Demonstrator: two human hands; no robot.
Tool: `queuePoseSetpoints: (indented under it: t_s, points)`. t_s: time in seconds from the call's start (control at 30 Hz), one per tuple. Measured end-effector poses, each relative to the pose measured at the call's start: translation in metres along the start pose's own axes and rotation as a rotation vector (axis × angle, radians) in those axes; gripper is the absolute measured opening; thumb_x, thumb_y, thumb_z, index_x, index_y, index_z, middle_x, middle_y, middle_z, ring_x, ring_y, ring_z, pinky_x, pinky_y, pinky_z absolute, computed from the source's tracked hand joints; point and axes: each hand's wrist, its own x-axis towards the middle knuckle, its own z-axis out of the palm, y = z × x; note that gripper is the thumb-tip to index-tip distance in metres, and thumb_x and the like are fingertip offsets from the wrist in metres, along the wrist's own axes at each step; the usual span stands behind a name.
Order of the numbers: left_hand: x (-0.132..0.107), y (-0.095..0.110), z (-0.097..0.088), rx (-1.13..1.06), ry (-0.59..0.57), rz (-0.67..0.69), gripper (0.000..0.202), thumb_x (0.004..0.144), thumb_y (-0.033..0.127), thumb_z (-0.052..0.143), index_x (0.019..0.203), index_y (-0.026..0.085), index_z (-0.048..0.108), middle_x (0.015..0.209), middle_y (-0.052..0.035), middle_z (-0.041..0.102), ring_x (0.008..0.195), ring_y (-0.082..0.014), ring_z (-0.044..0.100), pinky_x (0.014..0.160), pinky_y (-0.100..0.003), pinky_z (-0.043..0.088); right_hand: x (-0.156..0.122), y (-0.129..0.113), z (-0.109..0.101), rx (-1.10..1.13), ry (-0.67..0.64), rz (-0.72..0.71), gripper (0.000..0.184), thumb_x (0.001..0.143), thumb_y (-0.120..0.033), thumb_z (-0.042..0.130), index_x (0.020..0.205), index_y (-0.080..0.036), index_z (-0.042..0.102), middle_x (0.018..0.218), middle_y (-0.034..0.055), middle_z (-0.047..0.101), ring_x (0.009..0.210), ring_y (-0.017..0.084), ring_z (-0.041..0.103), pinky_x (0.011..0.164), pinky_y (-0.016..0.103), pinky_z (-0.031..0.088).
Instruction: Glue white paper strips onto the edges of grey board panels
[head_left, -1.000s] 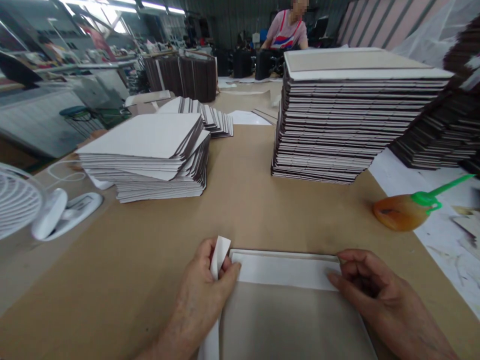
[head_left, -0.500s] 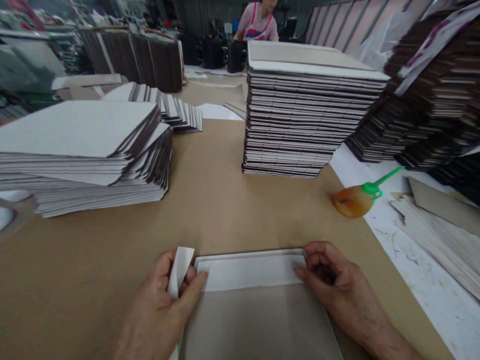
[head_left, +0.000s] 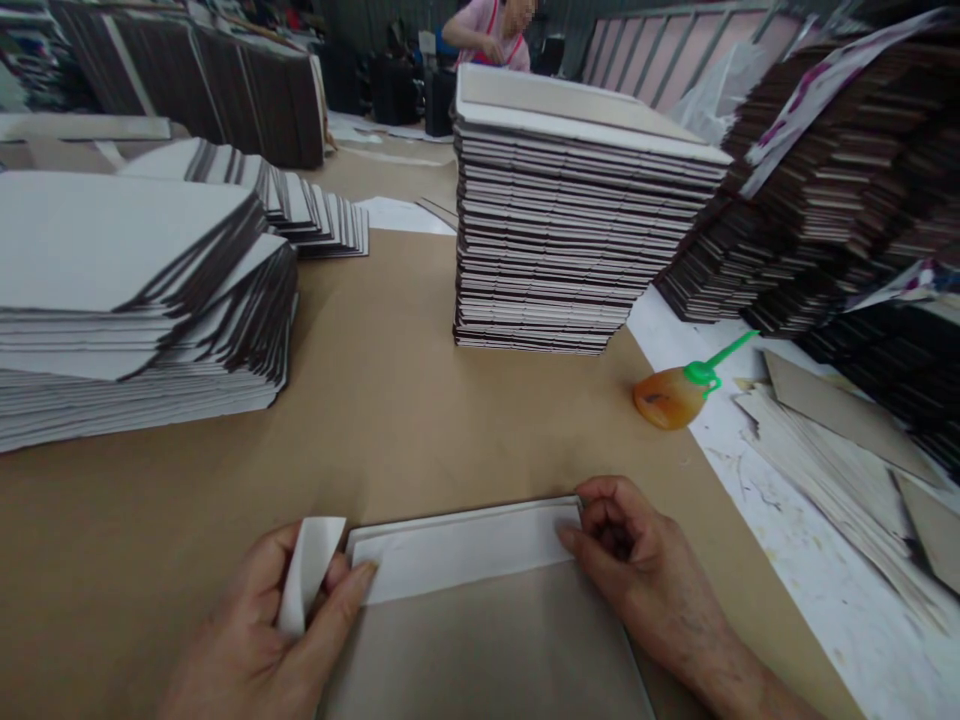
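A grey board (head_left: 487, 650) lies flat at the near edge of the brown table, with a white paper flap (head_left: 465, 550) folded over its far edge. My left hand (head_left: 262, 640) pinches the upturned white side flap (head_left: 307, 580) at the board's far left corner. My right hand (head_left: 645, 580) is curled, its fingertips pressing the folded flap down at the far right corner.
A tall stack of covered boards (head_left: 570, 210) stands ahead, a lower white stack (head_left: 135, 300) at left, dark stacks (head_left: 825, 190) at right. An orange glue bottle with a green nozzle (head_left: 675, 390) lies near loose grey boards (head_left: 840, 440). A person in pink (head_left: 491, 30) works at the far end.
The view has swung to the right, so the stacks and bottle slid left in the picture. Both hands keep their hold on the board's far corners.
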Motion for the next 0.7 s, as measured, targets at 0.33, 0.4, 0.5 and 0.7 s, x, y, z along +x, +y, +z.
queuePoseSetpoints:
  t_s: [0.33, 0.4, 0.5, 0.7]
  points:
    - [-0.004, 0.007, 0.000, 0.161, 0.028, -0.033, 0.037, 0.079, 0.059, 0.057, 0.099, 0.029, 0.051, 0.074, 0.0031, 0.062, 0.067, -0.0226, 0.060, 0.059, -0.029, 0.042, 0.000, 0.000, -0.001, -0.044, -0.003, -0.016, 0.019, 0.083, -0.035, 0.056, 0.095, -0.023, 0.048, 0.066, -0.0040, 0.058, 0.057, 0.014, 0.057, 0.052, 0.025, 0.042]
    - [-0.004, 0.008, 0.000, 0.198, 0.032, -0.050, 0.036, 0.080, 0.060, 0.053, 0.099, 0.029, 0.050, 0.074, 0.0032, 0.062, 0.068, -0.0233, 0.060, 0.061, -0.030, 0.042, 0.000, 0.000, -0.001, -0.047, 0.000, -0.022, 0.019, 0.084, -0.036, 0.056, 0.096, -0.023, 0.048, 0.066, -0.0038, 0.059, 0.057, 0.014, 0.057, 0.052, 0.025, 0.042]
    - [-0.004, 0.007, 0.001, 0.184, 0.033, -0.055, 0.037, 0.079, 0.061, 0.054, 0.099, 0.030, 0.050, 0.079, 0.0028, 0.063, 0.071, -0.0241, 0.061, 0.064, -0.031, 0.042, -0.001, 0.001, -0.001, -0.039, -0.008, -0.036, 0.019, 0.085, -0.035, 0.055, 0.098, -0.023, 0.047, 0.066, -0.0046, 0.059, 0.057, 0.014, 0.057, 0.052, 0.024, 0.043]
    - [-0.006, 0.015, 0.001, 0.201, 0.048, -0.048, 0.034, 0.079, 0.059, 0.054, 0.093, 0.030, 0.048, 0.070, 0.0045, 0.059, 0.066, -0.0242, 0.059, 0.062, -0.031, 0.039, 0.000, 0.000, -0.001, -0.069, -0.004, -0.051, 0.018, 0.086, -0.034, 0.055, 0.098, -0.023, 0.047, 0.066, -0.0050, 0.059, 0.057, 0.014, 0.057, 0.052, 0.024, 0.043]
